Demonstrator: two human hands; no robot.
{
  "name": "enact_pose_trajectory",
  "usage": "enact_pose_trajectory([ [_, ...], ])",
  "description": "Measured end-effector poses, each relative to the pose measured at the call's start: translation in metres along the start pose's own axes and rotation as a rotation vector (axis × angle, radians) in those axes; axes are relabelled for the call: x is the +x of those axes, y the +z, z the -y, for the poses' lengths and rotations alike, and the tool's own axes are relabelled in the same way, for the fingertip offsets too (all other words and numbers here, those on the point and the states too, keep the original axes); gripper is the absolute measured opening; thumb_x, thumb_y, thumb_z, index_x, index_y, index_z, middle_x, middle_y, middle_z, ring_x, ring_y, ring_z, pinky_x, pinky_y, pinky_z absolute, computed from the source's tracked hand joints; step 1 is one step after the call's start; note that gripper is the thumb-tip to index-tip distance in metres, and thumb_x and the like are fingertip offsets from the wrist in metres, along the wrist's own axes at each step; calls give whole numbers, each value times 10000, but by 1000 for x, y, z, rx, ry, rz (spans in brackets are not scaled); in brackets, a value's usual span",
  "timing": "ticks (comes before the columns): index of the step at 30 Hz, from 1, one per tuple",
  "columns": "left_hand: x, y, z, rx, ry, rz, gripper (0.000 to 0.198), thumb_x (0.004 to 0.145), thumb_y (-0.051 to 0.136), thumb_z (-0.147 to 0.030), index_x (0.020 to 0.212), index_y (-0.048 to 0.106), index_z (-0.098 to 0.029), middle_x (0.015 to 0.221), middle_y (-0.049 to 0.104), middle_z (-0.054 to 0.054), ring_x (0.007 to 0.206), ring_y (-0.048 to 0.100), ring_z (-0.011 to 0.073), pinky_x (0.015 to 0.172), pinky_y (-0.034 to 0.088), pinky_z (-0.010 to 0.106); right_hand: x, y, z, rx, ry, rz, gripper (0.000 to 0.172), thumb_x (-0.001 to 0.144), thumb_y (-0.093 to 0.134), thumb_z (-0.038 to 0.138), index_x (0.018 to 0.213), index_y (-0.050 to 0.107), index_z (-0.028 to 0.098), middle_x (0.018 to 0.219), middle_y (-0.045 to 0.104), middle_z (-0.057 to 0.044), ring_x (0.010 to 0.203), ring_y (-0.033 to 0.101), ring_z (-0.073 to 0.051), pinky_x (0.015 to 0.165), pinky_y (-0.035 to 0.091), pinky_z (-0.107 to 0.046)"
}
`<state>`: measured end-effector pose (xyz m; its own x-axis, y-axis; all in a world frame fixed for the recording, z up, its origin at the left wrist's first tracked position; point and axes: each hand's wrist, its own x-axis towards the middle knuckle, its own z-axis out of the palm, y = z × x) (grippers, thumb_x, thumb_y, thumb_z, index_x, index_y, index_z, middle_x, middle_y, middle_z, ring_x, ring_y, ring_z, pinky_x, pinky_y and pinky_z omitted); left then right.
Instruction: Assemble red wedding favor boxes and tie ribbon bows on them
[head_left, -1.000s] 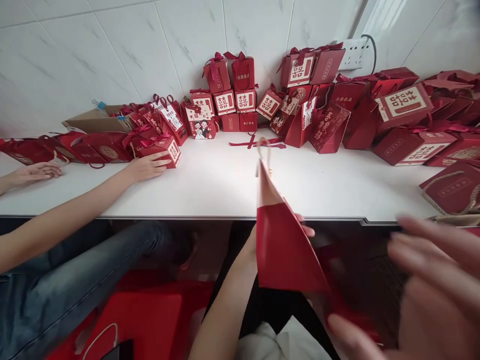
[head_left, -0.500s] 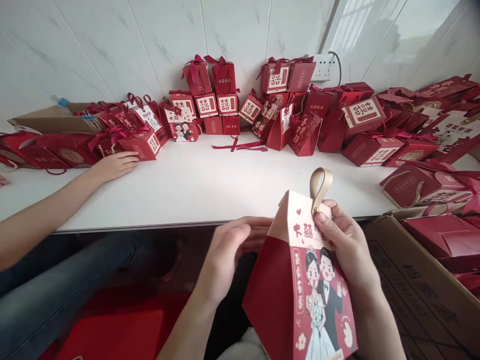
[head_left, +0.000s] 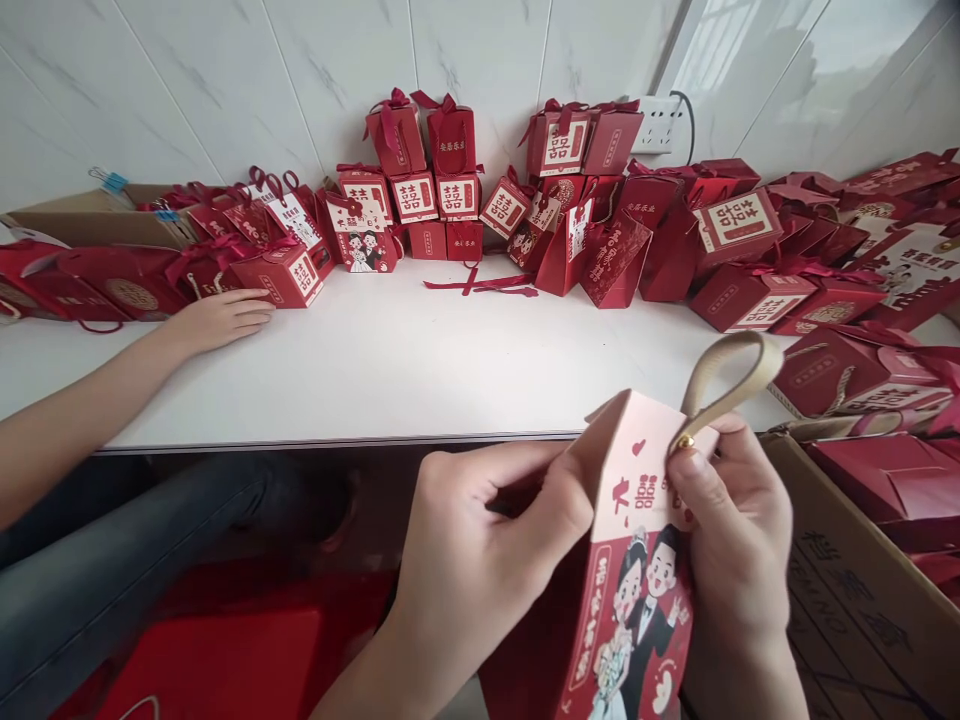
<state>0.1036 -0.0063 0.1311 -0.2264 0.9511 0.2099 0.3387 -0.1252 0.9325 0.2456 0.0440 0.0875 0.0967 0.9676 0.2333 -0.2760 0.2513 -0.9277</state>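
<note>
A red gift box [head_left: 637,590] with a cream top and a printed bridal couple is held up in front of me, past the table's near edge. My right hand [head_left: 731,530] grips its upper right side, the thumb pressing by a gold stud at the foot of a beige strap loop [head_left: 731,375]. On the other side my left hand [head_left: 495,540] has its fingers bent and closed against the box's upper left flank. The left fingertips are partly hidden behind the thumb and the box, so what they pinch is unclear.
Many red gift boxes [head_left: 454,200] stand stacked along the wall on the white table [head_left: 375,370]. Loose red ribbon [head_left: 480,285] lies mid-table. A co-worker's hand [head_left: 229,320] rests at left beside a box. At right stands a cardboard carton [head_left: 840,590] holding more boxes.
My left hand has moved up and right onto the box, its fingers curling closed. The box has shifted slightly right, and its strap loop now leans to the right.
</note>
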Motion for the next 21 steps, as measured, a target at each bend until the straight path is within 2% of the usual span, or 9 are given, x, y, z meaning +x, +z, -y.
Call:
enact_pose_trajectory([
  [4, 0, 1, -3, 9, 7, -32, 330, 805, 558, -316, 528, 668, -174, 510, 582, -8, 457, 459, 95, 406, 332, 185, -3, -1, 2, -23, -24, -24, 243, 740, 719, 345, 811, 524, 218, 631, 516, 52, 487, 424, -64, 411, 369, -149],
  [10, -1, -3, 0, -4, -27, -10, 321, 792, 582, -386, 568, 706, -192, 481, 519, -6, 457, 441, 97, 407, 330, 181, -4, 2, 5, -37, -46, -55, 245, 727, 729, 341, 796, 524, 226, 600, 487, 58, 451, 399, -71, 388, 333, -173],
  [13, -1, -3, 0, -18, -28, -9, 323, 794, 575, -356, 548, 699, -187, 452, 484, -7, 445, 418, 87, 404, 317, 176, -5, 2, 7, -50, -51, -56, 238, 727, 726, 339, 773, 523, 224, 606, 496, 50, 457, 412, -77, 390, 332, -184],
  [18, 0, -2, -4, -62, -28, 15, 327, 776, 566, -315, 499, 672, -178, 470, 524, -3, 458, 447, 95, 412, 315, 181, -5, 1, 7, -51, -46, -47, 240, 726, 724, 348, 792, 526, 230, 610, 496, 49, 457, 405, -80, 389, 327, -190],
  [21, 1, -1, -7, -94, -40, 26, 338, 765, 561, -303, 469, 655, -171, 438, 479, -3, 438, 409, 83, 399, 284, 174, -5, 1, 6, -54, -49, -52, 243, 735, 717, 354, 789, 517, 227, 592, 470, 58, 435, 371, -71, 382, 310, -186],
])
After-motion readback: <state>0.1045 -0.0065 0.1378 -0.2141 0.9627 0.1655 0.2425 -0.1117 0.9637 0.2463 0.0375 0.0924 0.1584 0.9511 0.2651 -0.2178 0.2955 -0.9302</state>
